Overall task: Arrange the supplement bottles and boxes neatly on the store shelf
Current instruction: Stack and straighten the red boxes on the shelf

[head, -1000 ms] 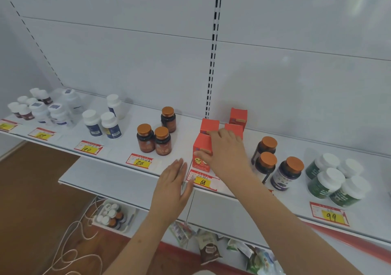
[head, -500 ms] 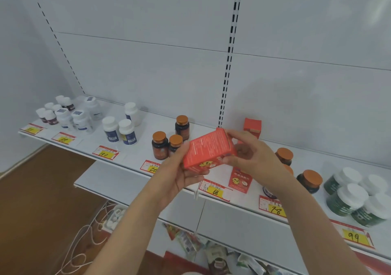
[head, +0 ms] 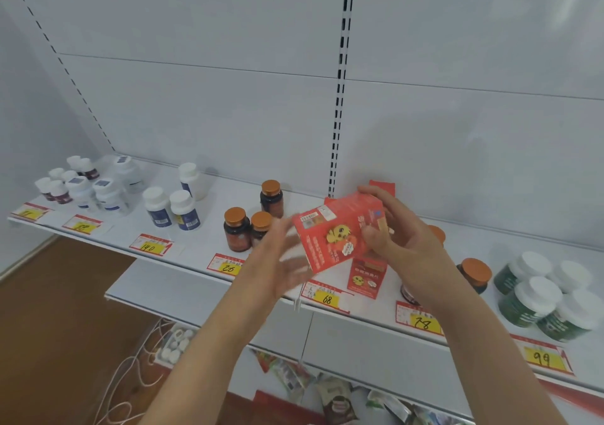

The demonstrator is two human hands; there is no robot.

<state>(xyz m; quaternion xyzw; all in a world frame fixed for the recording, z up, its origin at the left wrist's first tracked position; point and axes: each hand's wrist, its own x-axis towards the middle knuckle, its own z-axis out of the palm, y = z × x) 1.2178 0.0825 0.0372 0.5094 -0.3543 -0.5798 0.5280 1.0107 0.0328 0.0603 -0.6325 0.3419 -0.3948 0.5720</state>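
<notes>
White store shelf [head: 196,254] against a pale wall. Held above its near edge, tilted red box [head: 340,235], long axis running left-near to right-far, grasped by right hand [head: 402,238]. Left hand [head: 281,261] blurred, fingers spread loose beside the box's left end, nothing gripped; standing red box [head: 366,277] just beneath, near side.

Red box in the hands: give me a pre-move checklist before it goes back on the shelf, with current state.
1. Hold on the red box: ok, the right hand grips its right end with thumb on the front.
2. Left hand support: cannot tell, it is blurred at the box's left edge.
3. Box orientation: not ok, it is tilted and off the shelf.
4. Landing spot: ok, bare shelf shows behind the 68 price tag, left of the standing red box.
5. Neighbours: ok, the amber bottles stand upright to the left, apart from that spot.
</notes>
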